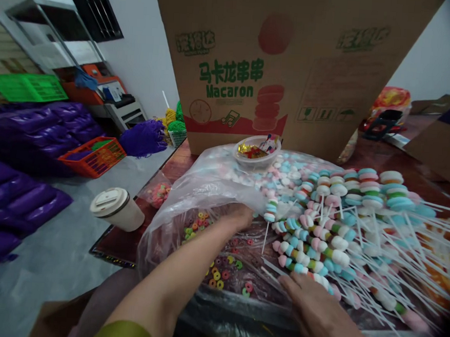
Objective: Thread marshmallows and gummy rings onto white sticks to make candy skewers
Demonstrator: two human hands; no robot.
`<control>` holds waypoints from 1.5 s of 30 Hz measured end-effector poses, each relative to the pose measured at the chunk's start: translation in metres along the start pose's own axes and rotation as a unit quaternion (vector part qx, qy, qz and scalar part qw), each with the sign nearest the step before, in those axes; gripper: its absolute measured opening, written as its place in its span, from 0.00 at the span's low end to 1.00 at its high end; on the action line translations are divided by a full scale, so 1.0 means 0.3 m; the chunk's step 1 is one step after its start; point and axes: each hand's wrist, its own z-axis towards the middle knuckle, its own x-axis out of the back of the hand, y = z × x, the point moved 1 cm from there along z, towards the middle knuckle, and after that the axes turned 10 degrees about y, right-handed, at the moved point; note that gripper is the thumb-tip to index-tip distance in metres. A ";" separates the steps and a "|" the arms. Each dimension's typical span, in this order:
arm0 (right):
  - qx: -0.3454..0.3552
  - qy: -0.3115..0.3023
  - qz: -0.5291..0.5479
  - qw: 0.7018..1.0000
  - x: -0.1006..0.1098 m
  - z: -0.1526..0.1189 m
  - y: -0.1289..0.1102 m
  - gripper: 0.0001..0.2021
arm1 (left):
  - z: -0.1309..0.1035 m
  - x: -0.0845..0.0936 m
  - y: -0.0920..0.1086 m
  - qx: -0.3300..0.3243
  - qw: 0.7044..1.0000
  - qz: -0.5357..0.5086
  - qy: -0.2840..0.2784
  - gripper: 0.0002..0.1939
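My left hand (240, 217) reaches forward to the edge of a clear plastic bag (208, 188) by a heap of loose pastel marshmallows (284, 167). Its fingers are mostly hidden. My right hand (310, 300) is low at the front, with a thin white stick (270, 278) between its fingertips, pointing up and left. Just beyond lie many marshmallow skewers (316, 244) in pink, white, blue and green, their white sticks fanning to the right. One short skewer (271, 211) lies apart, close to my left hand. Small coloured candy rings (217, 276) are scattered on the plastic under my left forearm.
A large cardboard box (233, 107) stands at the back of the table. Before it, a white bowl (257, 153) holds shiny wrappers. A lidded cup (120, 210) is at the left edge, near a small bag of pink candies (159, 193). An orange basket (94, 159) sits on the floor.
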 end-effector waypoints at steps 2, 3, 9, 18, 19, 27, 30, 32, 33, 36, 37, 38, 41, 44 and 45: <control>-0.043 0.080 0.083 0.992 0.029 0.020 -0.003 0.14 | -0.065 0.007 -0.002 -0.020 1.000 0.006 -0.013 0.10; -0.086 0.103 0.123 0.983 0.034 0.043 -0.008 0.12 | -0.104 0.021 0.002 -0.033 0.999 0.004 -0.016 0.11; -0.240 0.094 0.492 0.832 -0.060 0.244 -0.117 0.15 | -0.381 0.139 0.065 -0.106 0.986 -0.097 0.080 0.16; -0.322 -0.003 0.620 0.716 -0.053 0.224 -0.219 0.20 | -0.549 0.194 0.043 0.209 0.857 -0.442 0.165 0.10; -0.318 0.023 0.599 0.735 -0.047 0.223 -0.215 0.20 | -0.554 0.197 0.054 0.204 0.848 -0.466 0.145 0.12; -0.213 0.158 0.442 0.857 -0.045 0.213 -0.239 0.14 | -0.560 0.195 0.120 0.173 0.825 -0.530 0.090 0.12; -0.166 0.121 0.435 0.877 -0.034 0.185 -0.250 0.15 | -0.555 0.183 0.113 0.198 0.809 -0.544 0.106 0.12; -0.133 0.134 0.416 0.890 -0.032 0.172 -0.248 0.15 | -0.550 0.171 0.113 0.223 0.786 -0.560 0.138 0.15; -0.118 0.155 0.398 0.897 -0.033 0.168 -0.246 0.15 | -0.548 0.163 0.115 0.238 0.775 -0.565 0.153 0.16; -0.082 0.246 0.331 0.907 -0.051 0.169 -0.247 0.13 | -0.547 0.140 0.131 0.286 0.758 -0.557 0.181 0.12; -0.074 0.269 0.315 0.907 -0.058 0.171 -0.250 0.12 | -0.549 0.134 0.138 0.294 0.754 -0.557 0.186 0.11; -0.065 0.284 0.304 0.907 -0.065 0.174 -0.255 0.12 | -0.551 0.131 0.145 0.293 0.750 -0.562 0.191 0.10; -0.033 0.287 0.310 0.906 -0.068 0.177 -0.273 0.13 | -0.560 0.133 0.155 0.261 0.742 -0.584 0.199 0.12; -0.035 0.232 0.367 0.900 -0.045 0.176 -0.279 0.14 | -0.567 0.140 0.137 0.266 0.741 -0.583 0.200 0.14; -0.050 0.198 0.396 0.895 -0.036 0.177 -0.276 0.13 | -0.567 0.142 0.128 0.274 0.743 -0.577 0.199 0.15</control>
